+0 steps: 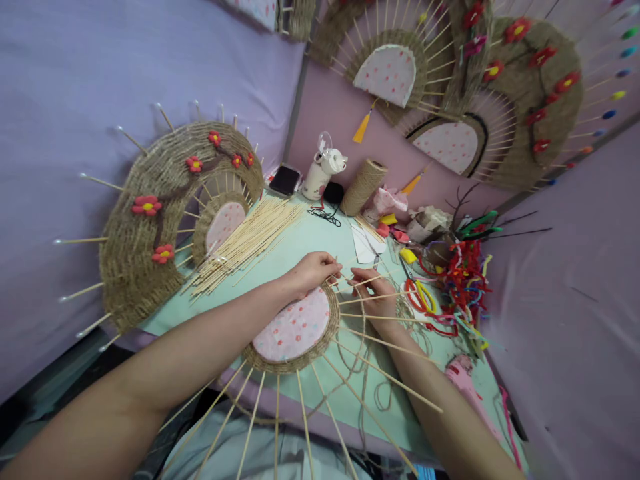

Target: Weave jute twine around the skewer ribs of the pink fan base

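Observation:
A half-round fan frame [295, 330] lies on the mint table [310, 240], a pink spotted fabric centre ringed with woven jute, and thin bamboo sticks fanning outward. My left hand [313, 270] rests on its far rim, fingers pinched on the jute twine among the sticks. My right hand [375, 293] is just beside it, fingers closed on the twine strand between two sticks. Loose jute twine [373, 380] trails across the table toward me.
A finished jute fan with red flowers [165, 213] leans at the left. A pile of bamboo sticks [240, 247] lies behind the frame. A twine spool [364, 185], scissors [420, 293], coloured pipe cleaners [463, 277] and a pink glue gun [467, 383] crowd the right side. More fans [450, 87] hang on the wall.

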### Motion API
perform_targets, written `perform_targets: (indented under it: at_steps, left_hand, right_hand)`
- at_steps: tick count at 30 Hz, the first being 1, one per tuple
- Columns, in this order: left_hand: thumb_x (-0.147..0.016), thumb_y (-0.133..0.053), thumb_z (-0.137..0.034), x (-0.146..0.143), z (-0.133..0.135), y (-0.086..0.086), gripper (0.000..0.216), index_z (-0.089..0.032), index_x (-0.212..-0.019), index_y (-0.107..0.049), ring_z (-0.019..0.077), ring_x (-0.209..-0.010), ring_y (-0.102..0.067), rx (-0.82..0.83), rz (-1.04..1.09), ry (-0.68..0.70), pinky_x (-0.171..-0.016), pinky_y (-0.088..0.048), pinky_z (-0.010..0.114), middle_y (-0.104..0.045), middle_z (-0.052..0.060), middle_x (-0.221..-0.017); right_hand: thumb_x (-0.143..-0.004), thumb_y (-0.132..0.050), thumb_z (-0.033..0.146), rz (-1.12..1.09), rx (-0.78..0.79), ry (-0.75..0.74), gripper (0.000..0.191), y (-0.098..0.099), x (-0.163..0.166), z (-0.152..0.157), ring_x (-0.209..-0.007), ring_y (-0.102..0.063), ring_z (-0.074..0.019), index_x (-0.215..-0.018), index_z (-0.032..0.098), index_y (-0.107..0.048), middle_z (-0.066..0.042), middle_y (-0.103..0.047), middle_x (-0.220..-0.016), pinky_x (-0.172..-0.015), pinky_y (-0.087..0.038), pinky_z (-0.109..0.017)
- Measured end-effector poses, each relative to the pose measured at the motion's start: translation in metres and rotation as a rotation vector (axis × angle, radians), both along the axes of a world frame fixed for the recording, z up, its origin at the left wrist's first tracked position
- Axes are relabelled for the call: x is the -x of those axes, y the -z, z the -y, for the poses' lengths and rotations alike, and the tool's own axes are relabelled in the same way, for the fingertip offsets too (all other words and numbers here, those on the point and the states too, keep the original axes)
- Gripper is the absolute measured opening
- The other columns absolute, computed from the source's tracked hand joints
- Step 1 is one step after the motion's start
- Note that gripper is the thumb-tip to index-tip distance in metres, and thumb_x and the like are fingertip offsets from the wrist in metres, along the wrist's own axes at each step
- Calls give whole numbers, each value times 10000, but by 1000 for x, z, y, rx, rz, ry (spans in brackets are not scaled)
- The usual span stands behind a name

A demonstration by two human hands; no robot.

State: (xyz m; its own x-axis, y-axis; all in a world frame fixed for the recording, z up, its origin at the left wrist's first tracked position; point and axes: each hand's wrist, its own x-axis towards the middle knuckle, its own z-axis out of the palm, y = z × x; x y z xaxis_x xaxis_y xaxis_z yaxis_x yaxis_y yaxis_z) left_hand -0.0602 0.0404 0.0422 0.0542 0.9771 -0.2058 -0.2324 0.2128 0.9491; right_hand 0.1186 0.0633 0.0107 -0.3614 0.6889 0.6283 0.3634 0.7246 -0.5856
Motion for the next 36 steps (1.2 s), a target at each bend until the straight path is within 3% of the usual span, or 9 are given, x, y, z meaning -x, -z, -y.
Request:
perform_targets:
  at_steps: [16,21,32,36]
  left_hand:
    - [-796,-633,-164,0,0,3,131,-138,-694,-555,99,-531,-566,3,5,4,-559,-425,239,-651,25,-654]
    - [-811,-605,-148,0,1,1,125,-134,-697,-554,94,-530,-558,2,-11,2,-555,-418,233,-654,32,-661]
    - [-779,-656,-203,0,-1,3,156,-152,-708,-527,97,-526,-564,19,-32,-9,-535,-407,221,-657,29,-669]
    - [-784,-621,-162,1,-1,1,139,-180,-812,-486,113,-538,-576,36,-40,-32,-528,-411,221,-650,11,-658]
  right_hand:
    - [-808,-638,258,-32,70,43,136,-1,4,3,-648,-613,-153,-935,220,-669,-26,-644,-794,-600,-514,-314]
    - [-808,-639,248,-67,82,35,257,4,-2,2,-664,-606,-146,-1065,243,-637,-8,-648,-801,-626,-511,-306]
    - [-827,-619,277,-29,257,79,361,-7,-26,12,-622,-571,-129,-1173,245,-521,-5,-605,-850,-538,-481,-260]
    - [-828,-616,290,-59,354,75,386,-9,-36,19,-586,-572,-123,-1195,256,-504,-4,-591,-844,-501,-485,-253]
